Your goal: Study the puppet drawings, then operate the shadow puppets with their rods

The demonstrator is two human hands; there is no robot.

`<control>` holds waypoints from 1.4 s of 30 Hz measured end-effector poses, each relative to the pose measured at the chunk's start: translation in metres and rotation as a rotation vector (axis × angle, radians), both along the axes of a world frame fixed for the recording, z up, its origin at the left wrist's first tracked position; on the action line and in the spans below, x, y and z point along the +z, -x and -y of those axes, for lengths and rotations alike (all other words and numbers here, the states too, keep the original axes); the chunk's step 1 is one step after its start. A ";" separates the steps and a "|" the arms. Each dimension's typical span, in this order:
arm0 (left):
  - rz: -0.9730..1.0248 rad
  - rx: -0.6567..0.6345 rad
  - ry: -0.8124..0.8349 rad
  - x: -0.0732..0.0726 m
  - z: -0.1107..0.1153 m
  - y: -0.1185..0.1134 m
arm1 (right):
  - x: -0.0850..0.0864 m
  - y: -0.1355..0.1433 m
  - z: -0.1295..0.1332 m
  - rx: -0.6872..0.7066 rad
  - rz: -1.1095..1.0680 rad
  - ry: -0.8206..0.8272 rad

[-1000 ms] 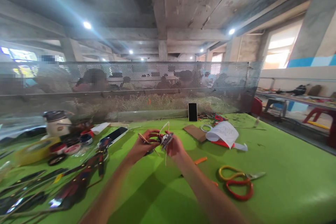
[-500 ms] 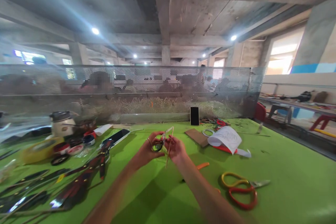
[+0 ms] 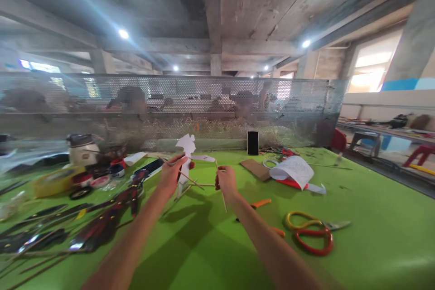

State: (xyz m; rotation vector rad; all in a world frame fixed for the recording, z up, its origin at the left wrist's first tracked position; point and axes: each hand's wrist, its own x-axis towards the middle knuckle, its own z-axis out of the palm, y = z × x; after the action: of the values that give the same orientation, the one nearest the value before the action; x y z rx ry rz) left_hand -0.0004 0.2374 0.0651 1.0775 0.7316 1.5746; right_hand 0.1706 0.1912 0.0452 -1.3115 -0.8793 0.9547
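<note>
A white paper cut-out figure [image 3: 187,145] stands upright above the green table, with thin sticks joined to it. My left hand [image 3: 171,174] is closed around the figure's side and a thin stick [image 3: 192,179] that slants down to the right. Closed on another thin stick [image 3: 224,201], nearly upright, is my right hand [image 3: 225,180]. The figure's outstretched arm [image 3: 204,158] reaches toward that stick. A horizontal stick runs between the hands, low down. My fingertips partly hide where the sticks meet the paper.
Red-and-yellow scissors [image 3: 314,244] and an orange-handled tool [image 3: 261,204] lie at the right. Behind are curled paper [image 3: 294,170], cardboard [image 3: 255,170] and a phone [image 3: 253,143]. Dark shadow-puppet-like pieces [image 3: 102,224], tape [image 3: 57,182] and jars crowd the left. A perforated screen [image 3: 204,118] stands behind.
My hands have moved apart, the left one to the left. The paper figure now shows its broad side, upright between them, where before it was mostly hidden. The view has tilted slightly.
</note>
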 end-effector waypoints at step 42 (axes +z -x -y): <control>-0.393 0.575 -0.439 -0.010 0.003 -0.014 | -0.007 0.029 0.013 0.440 0.309 -0.166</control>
State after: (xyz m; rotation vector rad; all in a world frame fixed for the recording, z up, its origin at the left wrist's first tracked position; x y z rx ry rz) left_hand 0.0131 0.2341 0.0556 1.6284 1.0545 2.1020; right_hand 0.1412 0.1782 0.0385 -1.1600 -1.4979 1.0000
